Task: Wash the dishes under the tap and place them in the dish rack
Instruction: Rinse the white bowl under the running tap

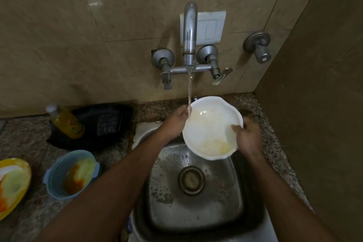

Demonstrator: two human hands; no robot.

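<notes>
Over the steel sink (pixel 196 210): white scalloped bowl (pixel 211 124), glossy, yellowish residue inside, tilted under the chrome tap (pixel 189 31); thin water stream hits its left rim. Left hand (pixel 175 122) grips the left rim, right hand (pixel 248 137) curls over the right rim. Speckled granite worktop (pixel 27 139) carries a dirty blue plastic bowl (pixel 71 173), yellow plate (pixel 11 184), soap bottle (pixel 65 122).

Both hands, left (pixel 175 119) and right (pixel 247 137), fingers curled around opposite bowl (pixel 210 122) rims.
</notes>
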